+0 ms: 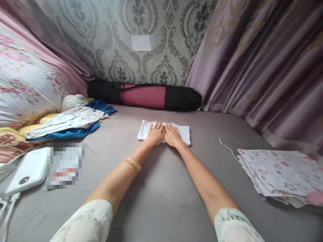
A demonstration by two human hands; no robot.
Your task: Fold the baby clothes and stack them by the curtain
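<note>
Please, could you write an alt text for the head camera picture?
A person's left hand and right hand rest side by side on a white cloth, laid on a grey sheet. Beyond lies a long black-and-pink bag; printed fabric is at right, clothes and a white device at left.

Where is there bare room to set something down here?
Bare: between the left forearm and right forearm, nearer than the white cloth; between it and the long bag; and between the right forearm and the printed fabric, though a cord trails there. Crowded: the left side, with pillow, clothes and white device, and the cloth, under left hand and right hand.
</note>
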